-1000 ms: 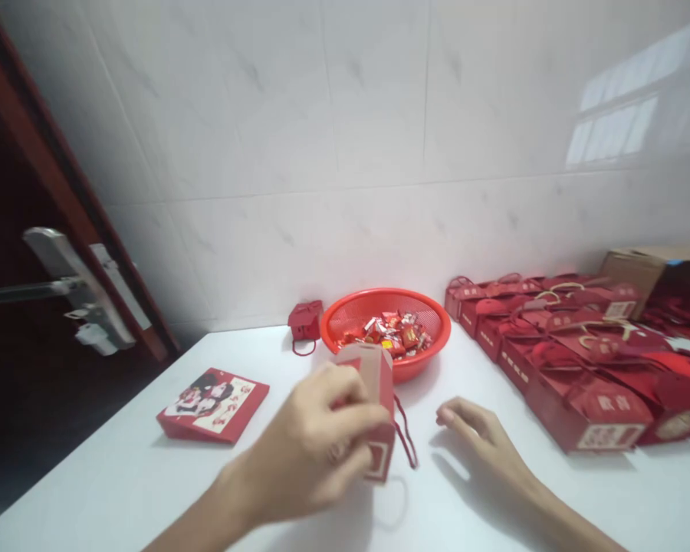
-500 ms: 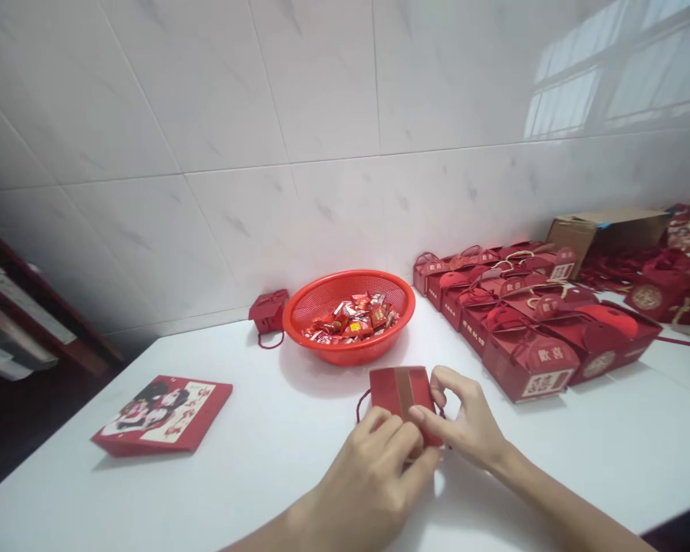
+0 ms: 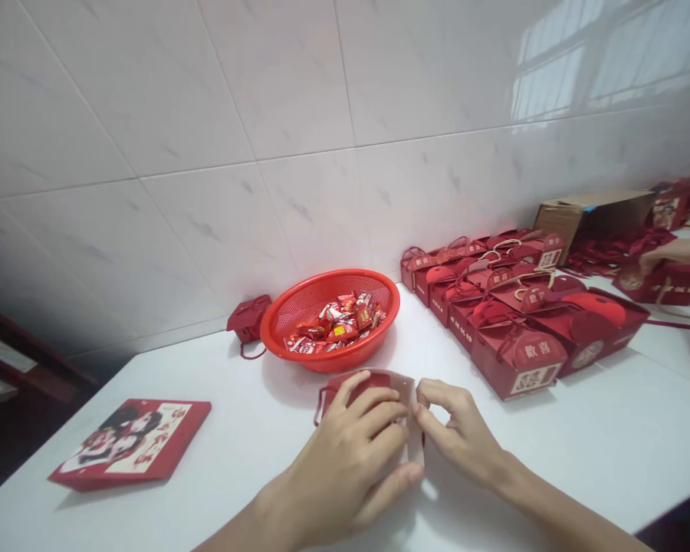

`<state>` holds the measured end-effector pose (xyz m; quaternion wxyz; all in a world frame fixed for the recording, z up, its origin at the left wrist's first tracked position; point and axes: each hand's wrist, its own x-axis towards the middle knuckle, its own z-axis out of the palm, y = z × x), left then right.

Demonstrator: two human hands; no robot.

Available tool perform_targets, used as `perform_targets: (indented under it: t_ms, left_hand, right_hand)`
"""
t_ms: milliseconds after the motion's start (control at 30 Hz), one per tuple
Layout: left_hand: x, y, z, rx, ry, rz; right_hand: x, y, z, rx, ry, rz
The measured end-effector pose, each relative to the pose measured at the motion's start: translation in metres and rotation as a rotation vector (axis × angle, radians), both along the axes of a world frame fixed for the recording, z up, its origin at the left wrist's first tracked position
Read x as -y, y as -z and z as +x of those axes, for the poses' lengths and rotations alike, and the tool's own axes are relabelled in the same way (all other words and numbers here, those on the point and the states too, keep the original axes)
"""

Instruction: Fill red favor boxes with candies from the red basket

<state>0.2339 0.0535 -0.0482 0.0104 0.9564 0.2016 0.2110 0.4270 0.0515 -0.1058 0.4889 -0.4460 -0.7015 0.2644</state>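
**Left hand [image 3: 353, 460] spread over a small red paperboard box [image 3: 388, 379], right hand [image 3: 463, 429] at its edge**

In the head view, the task's box lies under the two hands at the near middle of the white, smooth-topped desk [image 3: 253, 429], just in front of an oval red plastic colander [image 3: 333, 362]. The left forearm comes in from the bottom edge, slanting up to the right, with the back of the hand turned to the camera. Its fingers lie bent across the box, slightly fanned, and the thumb stretches to the box's near right corner – the left grip is closed over the box.

The right forearm slants in from the lower right. Its wrist is low, the fingers are curled, and the thumb and forefinger come close together at the box's right edge; the right grip is narrow, but whether it pinches the panel cannot be told. A pale inner face of the box shows between the hands, and a dark red cord [image 3: 318, 406] loops out on its left.

The colander holds shiny wrapped sweets [image 3: 342, 326]. A small red house-shaped box [image 3: 250, 318] sits against its left side. Near the desk's left edge lies a red printed box with cartoon figures [image 3: 129, 445]. To the right stand rows of red gift boxes [image 3: 511, 307] – beyond them, another person's hand [image 3: 681, 253] rests over a red box.
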Motion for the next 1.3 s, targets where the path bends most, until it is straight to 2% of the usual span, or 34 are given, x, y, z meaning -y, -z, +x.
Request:
perform_targets:
  t_ms: [100,233,333,433,667,767,933,1167,1300]
  left_hand:
    - [-0.004,-0.003,0.001,-0.026,-0.034,-0.005]
    - [-0.007,-0.011,-0.002,0.036,-0.138,-0.003]
    - [-0.009,-0.016,-0.010,0.092,-0.233,0.026]
    - [-0.014,-0.020,-0.021,0.067,-0.293,0.016]
    - [-0.020,-0.024,-0.038,-0.079,-0.345,-0.139]
    - [-0.019,-0.021,-0.041,-0.092,-0.367,-0.259]
    - [-0.020,-0.012,-0.045,-0.056,-0.378,-0.464]
    - [-0.023,0.002,-0.045,0.039,-0.356,-0.518]
    - [-0.027,0.014,-0.048,0.038,-0.348,-0.504]
  right_hand:
    - [0.000,-0.003,0.002,-0.019,0.021,0.029]
    - [0.001,-0.006,0.005,-0.069,0.039,0.036]
    - [0.002,-0.006,0.007,-0.137,0.018,-0.020]
    - [0.000,-0.005,0.008,-0.210,-0.001,-0.094]
    - [-0.010,-0.004,0.009,-0.301,-0.020,-0.234]
    - [-0.013,-0.004,0.008,-0.351,-0.022,-0.304]
    - [-0.015,-0.001,0.004,-0.491,-0.141,-0.480]
    - [-0.020,0.003,0.005,-0.399,-0.034,-0.419]
    - [-0.022,0.008,0.004,-0.380,-0.056,-0.400]
